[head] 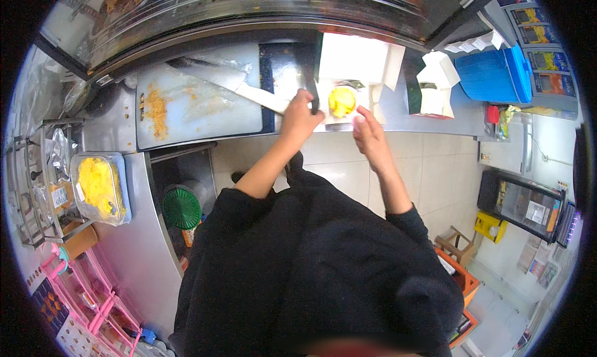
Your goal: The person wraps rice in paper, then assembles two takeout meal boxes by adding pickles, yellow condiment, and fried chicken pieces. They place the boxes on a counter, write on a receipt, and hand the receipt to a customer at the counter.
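Observation:
My left hand is over the counter's front edge, its fingers bent beside a dark upright strip. Whether it grips the strip is unclear. Close to its wrist side ends the white handle of a long knife, whose blade lies across a pale cutting board. A mound of yellow food sits in the bright, open white cardboard box, between my hands. My right hand has its fingertips right beside the food; glare hides whether they touch or hold its container.
Brown crumbs cover the board's left part. Another opened carton and a blue bin stand to the right. A glass display case runs along the back. At left is a clear tub of yellow food.

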A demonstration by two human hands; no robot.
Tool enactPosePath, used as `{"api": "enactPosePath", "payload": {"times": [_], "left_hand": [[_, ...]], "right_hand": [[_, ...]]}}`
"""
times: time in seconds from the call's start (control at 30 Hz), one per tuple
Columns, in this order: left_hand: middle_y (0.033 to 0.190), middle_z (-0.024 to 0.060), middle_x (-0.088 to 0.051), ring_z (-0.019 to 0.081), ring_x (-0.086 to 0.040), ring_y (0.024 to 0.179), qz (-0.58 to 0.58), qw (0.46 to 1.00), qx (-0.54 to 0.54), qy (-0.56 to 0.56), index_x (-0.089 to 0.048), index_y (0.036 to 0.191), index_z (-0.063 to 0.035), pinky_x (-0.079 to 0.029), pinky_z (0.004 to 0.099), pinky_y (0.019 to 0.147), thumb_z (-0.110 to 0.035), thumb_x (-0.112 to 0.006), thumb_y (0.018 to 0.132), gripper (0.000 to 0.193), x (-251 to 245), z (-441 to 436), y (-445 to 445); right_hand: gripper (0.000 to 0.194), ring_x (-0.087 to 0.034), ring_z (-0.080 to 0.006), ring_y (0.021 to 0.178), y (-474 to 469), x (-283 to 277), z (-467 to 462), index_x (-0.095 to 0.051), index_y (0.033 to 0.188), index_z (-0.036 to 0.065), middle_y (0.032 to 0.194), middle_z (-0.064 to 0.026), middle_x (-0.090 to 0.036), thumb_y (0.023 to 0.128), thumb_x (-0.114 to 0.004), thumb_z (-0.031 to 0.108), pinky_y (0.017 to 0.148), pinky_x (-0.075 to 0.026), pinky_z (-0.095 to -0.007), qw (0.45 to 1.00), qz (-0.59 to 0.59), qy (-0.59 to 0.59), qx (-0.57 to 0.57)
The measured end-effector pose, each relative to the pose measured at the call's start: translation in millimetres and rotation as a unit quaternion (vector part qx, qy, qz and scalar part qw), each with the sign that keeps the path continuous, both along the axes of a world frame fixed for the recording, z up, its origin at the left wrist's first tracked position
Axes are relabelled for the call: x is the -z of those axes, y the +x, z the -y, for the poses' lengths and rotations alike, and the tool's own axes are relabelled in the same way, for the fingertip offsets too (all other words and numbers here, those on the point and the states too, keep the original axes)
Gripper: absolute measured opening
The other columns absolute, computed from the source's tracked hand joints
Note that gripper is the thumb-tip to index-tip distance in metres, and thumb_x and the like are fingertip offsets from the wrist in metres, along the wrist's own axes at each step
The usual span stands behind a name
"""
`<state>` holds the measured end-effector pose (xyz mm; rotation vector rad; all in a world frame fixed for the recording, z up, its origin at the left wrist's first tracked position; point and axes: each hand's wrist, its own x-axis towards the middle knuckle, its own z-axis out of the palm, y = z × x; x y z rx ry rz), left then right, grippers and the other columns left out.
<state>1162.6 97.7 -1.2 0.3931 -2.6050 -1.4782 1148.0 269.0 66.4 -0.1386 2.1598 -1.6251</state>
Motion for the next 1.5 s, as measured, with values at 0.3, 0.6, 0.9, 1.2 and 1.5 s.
{"api": "enactPosePath", "payload": {"times": [0.3, 0.6, 0.9, 1.2, 1.5], "left_hand": [[0.116, 0.0221, -0.05, 0.0255, -0.054, 0.101, 0.052, 0.964, 0.0, 0.261, -0.035, 0.12, -0.0018, -0.052, 0.0305, 0.073, 0.002, -0.054, 0.073, 0.051, 21.3, 11.8, 13.7], [0.105, 0.0137, -0.057, 0.02, -0.06, 0.09, 0.0, 0.977, 0.032, 0.209, -0.045, 0.113, -0.0033, -0.051, 0.0321, 0.071, -0.009, -0.064, 0.074, 0.043, 3.3, 12.6, 25.8], [0.081, 0.0082, -0.061, 0.0204, -0.058, 0.07, -0.141, 0.859, -0.459, -0.18, -0.059, 0.091, -0.0063, -0.047, 0.0318, 0.065, -0.012, -0.065, 0.074, 0.019, -54.1, 251.7, 274.3], [0.088, 0.0121, -0.058, 0.0303, -0.055, 0.085, 0.162, 0.84, -0.417, -0.306, -0.056, 0.088, -0.0072, -0.044, 0.0396, 0.072, -0.015, -0.062, 0.072, 0.019, -52.7, 385.9, 399.7], [0.125, 0.0202, -0.043, 0.0343, -0.038, 0.119, -0.019, 0.846, -0.48, -0.231, -0.044, 0.115, -0.0012, -0.029, 0.0452, 0.1, -0.029, -0.067, 0.07, 0.058, -30.9, 336.3, 407.8]], "right_hand": [[0.04, -0.061, -0.0271, 0.057, -13.1, 44.3, 14.7, -0.041, 0.127, 0.014, 0.078, -0.0148, -0.061, 0.089, -0.048, 0.024, 0.048, -0.046, -0.0381, 0.81, -0.36, 0.429, -0.173], [0.037, -0.027, -0.0035, 0.046, -15.5, -12.8, 7.4, -0.043, 0.124, 0.01, 0.062, 0.0062, -0.037, 0.092, -0.047, 0.028, 0.038, -0.021, -0.0177, 0.94, 0.279, -0.195, 0.034], [0.038, -0.026, -0.0036, 0.049, 109.8, -13.0, 265.4, -0.037, 0.13, 0.015, 0.062, 0.0047, -0.033, 0.093, -0.043, 0.026, 0.04, -0.021, -0.0172, 0.846, 0.387, -0.136, -0.341], [0.039, -0.059, -0.0226, 0.059, 232.2, 9.0, 458.2, -0.049, 0.115, 0.022, 0.074, -0.0091, -0.054, 0.077, -0.051, 0.013, 0.044, -0.047, -0.0331, 0.52, -0.639, 0.046, -0.565], [0.025, -0.057, -0.0181, 0.055, 233.9, 14.6, 529.4, -0.048, 0.101, 0.019, 0.072, -0.0058, -0.049, 0.077, -0.052, 0.016, 0.039, -0.045, -0.0299, 0.317, -0.775, -0.026, -0.547]]}}
